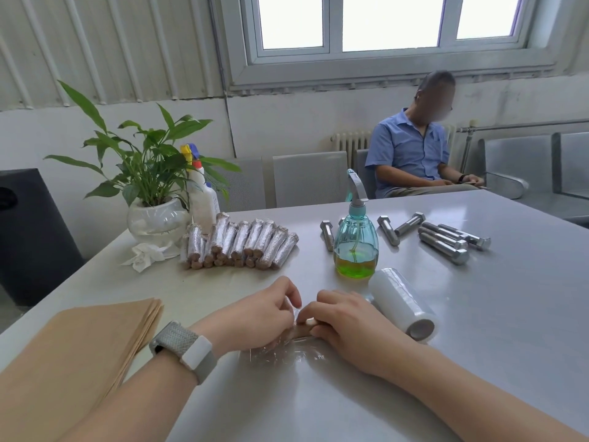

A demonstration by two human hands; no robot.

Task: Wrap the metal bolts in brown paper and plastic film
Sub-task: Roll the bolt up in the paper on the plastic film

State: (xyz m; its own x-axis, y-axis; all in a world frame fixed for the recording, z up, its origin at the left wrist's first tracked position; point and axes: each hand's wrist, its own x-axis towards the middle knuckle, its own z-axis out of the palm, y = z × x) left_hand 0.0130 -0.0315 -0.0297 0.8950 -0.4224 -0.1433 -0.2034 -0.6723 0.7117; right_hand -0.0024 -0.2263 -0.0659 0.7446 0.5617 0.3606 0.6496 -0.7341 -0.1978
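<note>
Bolts (446, 242), bare, lie scattered far right on the grey table (478, 314). 1 paper-wrapped bolt (304, 329) lies near the front edge, long axis left-right, on clear plastic film (287, 352). Left hand (264, 314) and right hand (347, 320) curl their fingers over it, pinching film. Film roll (403, 303) sits just right; brown paper sheets (79, 346) left; open tabletop stretches right.

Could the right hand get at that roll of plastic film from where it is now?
Probably yes. The film roll lies just beside the right hand with nothing between them, but that hand is busy holding the paper-wrapped bolt and would have to let go first.
</note>
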